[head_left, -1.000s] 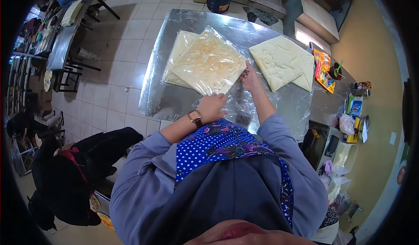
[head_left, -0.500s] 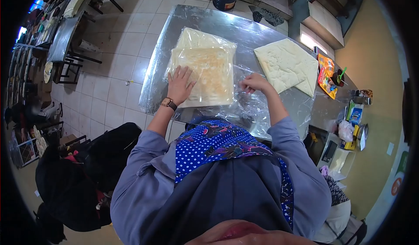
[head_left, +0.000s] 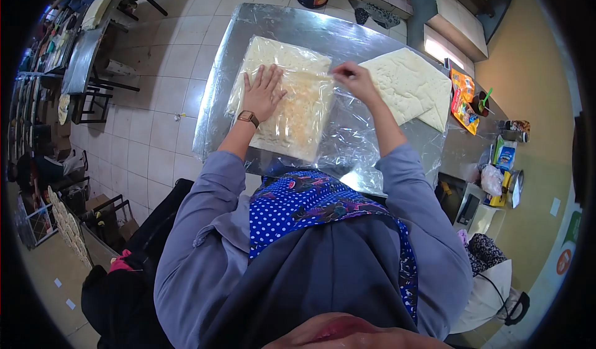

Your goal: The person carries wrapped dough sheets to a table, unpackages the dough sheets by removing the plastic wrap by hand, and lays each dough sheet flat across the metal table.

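Flatbread (head_left: 304, 113) under clear wrap, as it looks to us, lies toward the left of the metal table (head_left: 279, 20), close in front of our body, a pale part at its far side and a browned patch nearer us. We judge the step in hand to be settling and tightening the wrap over it. Our left hand (head_left: 264, 91) is laid palm down on the upper left of the stack, fingers spread and pointing far, gripping nothing. Our right hand (head_left: 354, 79) is at the far right corner, its fingers curled in; it seems to pinch the wrap's edge, but blur keeps us from telling. The next move, we think, calls for a steady left palm and a light pull with the right, so that the wrap lies smooth without tearing. Both forearms reach forward, the left nearly straight to the far side, the right slanting inward from the right. Loose film (head_left: 354, 141) lies crumpled to the right of the stack, and a folded pale sheet (head_left: 406, 88) rests farther right, just beyond our right hand.
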The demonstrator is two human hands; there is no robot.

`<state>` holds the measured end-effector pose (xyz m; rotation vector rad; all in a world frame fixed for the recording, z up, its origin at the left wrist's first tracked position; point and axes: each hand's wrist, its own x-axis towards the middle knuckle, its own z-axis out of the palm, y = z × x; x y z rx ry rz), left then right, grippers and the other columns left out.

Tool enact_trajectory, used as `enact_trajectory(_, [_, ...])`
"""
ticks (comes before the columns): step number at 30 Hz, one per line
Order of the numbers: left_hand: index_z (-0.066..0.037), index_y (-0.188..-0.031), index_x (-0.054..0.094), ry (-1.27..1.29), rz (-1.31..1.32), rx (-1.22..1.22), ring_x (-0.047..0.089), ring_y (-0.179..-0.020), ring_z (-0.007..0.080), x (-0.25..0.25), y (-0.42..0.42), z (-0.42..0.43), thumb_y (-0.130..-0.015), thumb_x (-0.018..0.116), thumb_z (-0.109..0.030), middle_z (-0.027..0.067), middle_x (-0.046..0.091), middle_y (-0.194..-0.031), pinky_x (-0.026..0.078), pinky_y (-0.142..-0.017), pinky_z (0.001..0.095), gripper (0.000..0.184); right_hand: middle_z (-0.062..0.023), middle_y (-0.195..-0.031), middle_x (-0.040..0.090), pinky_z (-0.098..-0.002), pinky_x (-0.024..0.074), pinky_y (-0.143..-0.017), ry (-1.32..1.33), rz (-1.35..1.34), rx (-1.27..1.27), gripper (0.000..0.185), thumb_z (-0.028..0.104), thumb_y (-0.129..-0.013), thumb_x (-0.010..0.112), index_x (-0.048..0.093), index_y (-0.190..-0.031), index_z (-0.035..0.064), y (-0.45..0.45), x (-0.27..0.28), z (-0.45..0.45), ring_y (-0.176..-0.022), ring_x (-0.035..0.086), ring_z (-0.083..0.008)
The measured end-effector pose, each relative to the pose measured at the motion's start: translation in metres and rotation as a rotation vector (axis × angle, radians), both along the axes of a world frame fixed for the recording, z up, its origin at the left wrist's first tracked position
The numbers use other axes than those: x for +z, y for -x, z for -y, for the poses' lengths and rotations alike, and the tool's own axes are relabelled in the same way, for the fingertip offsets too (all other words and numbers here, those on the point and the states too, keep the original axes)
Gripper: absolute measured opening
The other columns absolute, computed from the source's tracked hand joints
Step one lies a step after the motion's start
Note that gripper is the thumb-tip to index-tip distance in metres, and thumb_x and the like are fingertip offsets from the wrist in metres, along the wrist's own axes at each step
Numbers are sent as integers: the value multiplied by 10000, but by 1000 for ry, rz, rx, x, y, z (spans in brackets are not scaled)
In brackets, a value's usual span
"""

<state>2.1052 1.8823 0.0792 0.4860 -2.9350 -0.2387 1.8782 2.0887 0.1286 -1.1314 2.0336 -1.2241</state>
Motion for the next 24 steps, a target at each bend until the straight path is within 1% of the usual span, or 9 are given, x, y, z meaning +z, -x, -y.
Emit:
enact_trajectory(3, [-256, -1484, 232, -24, 17, 89, 84, -1444, 227, -1, 6, 8, -949, 322, -539, -32, 159, -1560, -17, -1109, 617, 612, -21, -820, 619, -240, 471, -719, 125, 170, -254, 164, 6, -809, 655, 662, -969, 41, 30, -1, -39, -771, 564, -84])
enact_trajectory(5, [-255, -1485, 230, 11, 25, 94, 80, -1445, 232, -2, 12, 12, -950, 321, -538, -29, 156, -1561, -19, -1099, 633, 612, -17, -783, 617, -232, 470, -719, 64, -61, -606, 198, -14, -813, 635, 653, -1000, 50, 43, -13, -62, -760, 567, -76])
enact_trajectory(8, [-256, -1485, 230, 85, 15, 109, 70, -1446, 244, 1, 25, 8, -947, 325, -542, -21, 149, -1563, -29, -1075, 669, 617, -81, -981, 611, -315, 484, -799, 180, -464, -492, 325, -37, -760, 582, 626, -1062, 77, -6, 11, -40, -940, 600, -207])
enact_trajectory(12, [-265, -1485, 232, 87, 8, 144, 57, -1446, 265, 6, 30, -28, -930, 344, -564, -7, 143, -1565, -53, -1047, 702, 641, -90, -1041, 595, -385, 473, -839, -53, -741, 129, 296, 8, -744, 564, 632, -1018, 94, -63, -2, -11, -1010, 571, -279])
enact_trajectory(15, [-271, -1484, 233, 61, 19, 165, 54, -1446, 271, -2, 24, -36, -921, 353, -575, -8, 141, -1565, -69, -1037, 709, 651, -72, -987, 591, -378, 478, -809, -118, -514, 131, 169, 30, -731, 580, 635, -882, 82, -55, -18, -28, -985, 569, -276])
enact_trajectory(19, [-279, -1490, 208, 70, 18, 162, 33, -1448, 268, -5, 26, -26, -928, 347, -572, -25, 107, -1571, -86, -1032, 708, 649, -64, -946, 586, -389, 484, -783, -115, -649, 14, 77, 27, -720, 594, 615, -783, 65, -16, -19, -89, -973, 565, -276])
enact_trajectory(21, [-273, -1490, 209, 81, 6, 173, 36, -1448, 267, -6, 26, -27, -926, 351, -571, -20, 109, -1571, -82, -1032, 710, 653, -61, -966, 586, -398, 483, -782, -308, -661, -361, 150, 28, -698, 615, 619, -839, 79, -17, -1, -103, -958, 560, -277])
enact_trajectory(22, [-268, -1490, 211, 94, -9, 181, 39, -1448, 265, -6, 27, -27, -925, 355, -570, -15, 110, -1570, -77, -1033, 711, 657, -61, -966, 586, -398, 483, -782, -303, -661, -357, 150, 28, -698, 615, 619, -839, 79, -25, 5, -98, -958, 560, -277])
enact_trajectory(24, [-263, -1484, 232, 57, -40, 123, 53, -1446, 268, 4, 26, -40, -923, 365, -565, -6, 132, -1566, -77, -1035, 710, 651, -68, -970, 579, -400, 481, -773, 111, -736, -112, 222, 27, -674, 632, 608, -887, 86, -65, 31, -77, -937, 558, -277])
